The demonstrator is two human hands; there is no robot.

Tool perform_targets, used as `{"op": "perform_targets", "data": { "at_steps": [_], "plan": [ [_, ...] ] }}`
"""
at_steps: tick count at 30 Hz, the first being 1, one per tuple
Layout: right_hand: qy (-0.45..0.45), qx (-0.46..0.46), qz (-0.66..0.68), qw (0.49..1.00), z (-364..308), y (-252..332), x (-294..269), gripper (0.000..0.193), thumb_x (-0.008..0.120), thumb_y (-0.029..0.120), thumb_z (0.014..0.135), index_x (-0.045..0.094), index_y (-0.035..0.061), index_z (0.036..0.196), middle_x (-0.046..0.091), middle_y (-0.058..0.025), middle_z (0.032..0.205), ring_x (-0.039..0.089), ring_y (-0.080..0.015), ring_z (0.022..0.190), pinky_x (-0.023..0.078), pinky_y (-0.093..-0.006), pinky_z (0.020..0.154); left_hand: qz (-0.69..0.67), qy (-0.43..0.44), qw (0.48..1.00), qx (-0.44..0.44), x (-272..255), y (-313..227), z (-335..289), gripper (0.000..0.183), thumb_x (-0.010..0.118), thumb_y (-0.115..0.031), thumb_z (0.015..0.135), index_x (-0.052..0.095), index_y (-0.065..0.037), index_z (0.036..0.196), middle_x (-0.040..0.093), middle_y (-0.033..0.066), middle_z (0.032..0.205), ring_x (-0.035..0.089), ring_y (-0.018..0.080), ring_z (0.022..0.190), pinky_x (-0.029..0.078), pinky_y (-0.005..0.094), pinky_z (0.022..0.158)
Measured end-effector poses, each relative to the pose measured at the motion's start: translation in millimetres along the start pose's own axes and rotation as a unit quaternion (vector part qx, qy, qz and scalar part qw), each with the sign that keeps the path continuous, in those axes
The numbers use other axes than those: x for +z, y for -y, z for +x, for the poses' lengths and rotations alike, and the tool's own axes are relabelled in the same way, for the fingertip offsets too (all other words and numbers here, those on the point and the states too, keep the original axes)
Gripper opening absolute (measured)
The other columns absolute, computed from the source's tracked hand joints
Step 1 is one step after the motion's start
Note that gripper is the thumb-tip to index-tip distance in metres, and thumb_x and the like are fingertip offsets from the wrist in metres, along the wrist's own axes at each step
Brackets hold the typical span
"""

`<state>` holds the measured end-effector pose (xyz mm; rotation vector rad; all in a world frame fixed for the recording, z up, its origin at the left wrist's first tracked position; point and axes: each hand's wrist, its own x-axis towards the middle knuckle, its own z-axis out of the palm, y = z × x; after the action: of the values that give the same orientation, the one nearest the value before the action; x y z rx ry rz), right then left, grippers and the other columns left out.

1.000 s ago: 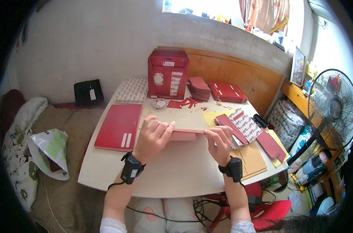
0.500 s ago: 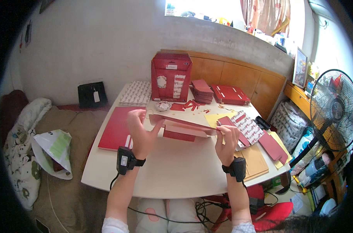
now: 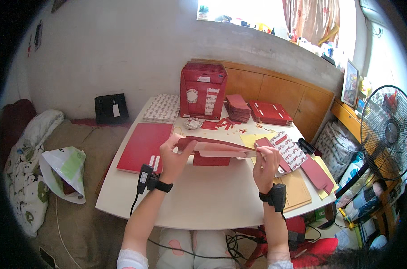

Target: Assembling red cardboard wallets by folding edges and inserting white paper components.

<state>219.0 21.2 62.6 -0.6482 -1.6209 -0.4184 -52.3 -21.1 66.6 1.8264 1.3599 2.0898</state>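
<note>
A dark red folded card piece with a pale inner side is held up over the middle of the table. Its lower flap hangs down. My left hand is closed on its left end, fingers behind and thumb along the near side. At the other end, my right hand pinches the right edge between thumb and fingers. Left of my left hand lies a flat red stack of sheets. Beside my right hand are a bow-patterned card and a red card strip.
The white table carries a tall red box, a patterned stack, red card stacks, a small bowl and red scraps. Tan cardboard lies at right. A standing fan is beyond the table's right side.
My left fingers have closed round the card's left end; before, they were raised with the thumb at its edge. My right hand keeps its pinch. The whole view has shifted slightly.
</note>
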Motion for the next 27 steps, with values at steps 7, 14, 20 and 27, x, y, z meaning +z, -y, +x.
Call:
{"op": "perform_targets", "data": {
  "at_steps": [7, 14, 20, 27],
  "plan": [
    [0.013, -0.002, -0.040, 0.999, 3.4, -0.4, -2.0, 0.011, 0.062, 0.004, 0.087, 0.060, 0.0068, 0.097, 0.063, -0.0079, 0.091, 0.058, -0.0250, 0.089, 0.039, -0.0384, 0.085, -0.157, 0.194, 0.963, -0.103, -14.2, -10.8, 3.8, 0.022, 0.066, -0.015, 0.091, 0.068, 0.003, 0.104, 0.071, 0.0064, 0.092, 0.063, 0.0081, 0.084, 0.050, 0.0250, 0.072],
    [0.068, -0.065, -0.025, 0.995, 2.9, 16.1, 1.0, 0.029, 0.064, 0.008, 0.087, 0.061, 0.0071, 0.116, 0.062, -0.0095, 0.113, 0.057, -0.0246, 0.111, 0.031, -0.0470, 0.108, -0.246, 0.363, 0.888, -0.137, -19.8, -24.7, 4.3, 0.029, 0.052, -0.018, 0.101, 0.062, 0.005, 0.115, 0.069, 0.0077, 0.105, 0.060, 0.0098, 0.095, 0.049, 0.0280, 0.085],
    [0.094, -0.179, 0.063, 0.977, 11.1, 35.6, 18.6, 0.038, 0.065, 0.003, 0.083, 0.059, 0.0065, 0.121, 0.059, -0.0112, 0.124, 0.058, -0.0257, 0.116, 0.036, -0.0481, 0.107, -0.197, 0.417, 0.877, -0.133, -21.3, -26.0, 3.4, 0.032, 0.052, -0.017, 0.101, 0.058, 0.006, 0.122, 0.065, 0.0072, 0.110, 0.056, 0.0136, 0.099, 0.044, 0.0287, 0.090],
    [0.084, -0.198, 0.094, 0.972, 13.7, 45.2, 33.5, 0.040, 0.070, 0.002, 0.077, 0.061, 0.0062, 0.116, 0.062, -0.0097, 0.117, 0.061, -0.0247, 0.109, 0.042, -0.0481, 0.103, -0.170, 0.399, 0.897, -0.083, -21.0, -17.2, 0.2, 0.028, 0.053, -0.017, 0.100, 0.060, 0.004, 0.117, 0.064, 0.0049, 0.092, 0.054, 0.0099, 0.084, 0.047, 0.0274, 0.076]
  ]
}}
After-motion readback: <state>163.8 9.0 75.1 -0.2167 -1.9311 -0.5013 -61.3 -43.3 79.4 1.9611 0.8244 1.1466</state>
